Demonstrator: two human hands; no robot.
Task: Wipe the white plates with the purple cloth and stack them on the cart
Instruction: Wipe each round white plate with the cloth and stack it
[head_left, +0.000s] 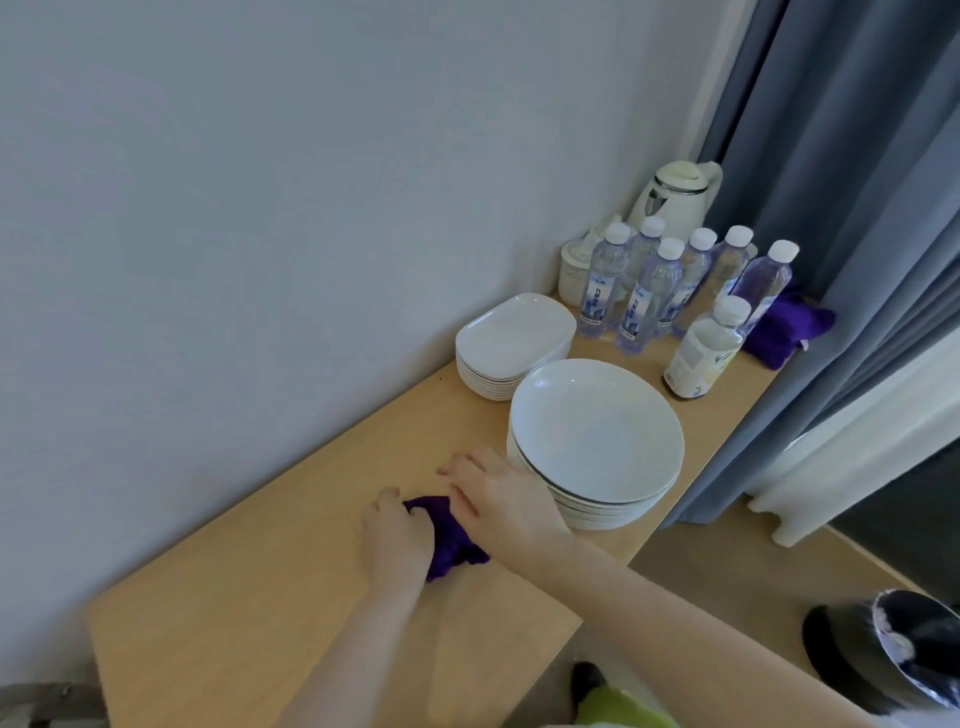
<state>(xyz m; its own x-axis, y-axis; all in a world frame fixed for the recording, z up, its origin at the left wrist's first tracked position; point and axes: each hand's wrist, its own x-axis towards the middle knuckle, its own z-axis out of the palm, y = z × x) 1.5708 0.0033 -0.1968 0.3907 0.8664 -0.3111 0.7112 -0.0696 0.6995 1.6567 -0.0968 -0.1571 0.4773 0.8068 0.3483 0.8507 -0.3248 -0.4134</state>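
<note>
While both hands work the purple cloth (447, 535) on the wooden table (260, 597), the left hand (397, 540) bunches it in curled fingers and the right hand (493, 499) pinches its far edge, other fingers spread.

Risk: right wrist lies just beside the round plates (597, 431); a careless lift could nudge that stack toward the table edge.

Count: round plates, about six, stacked; oblong plates (514, 332), one stack, number unclear; water bottles (649, 296), seven; kettle (675, 200), one; second purple cloth (784, 332), one. Cart not identifiable.
</note>
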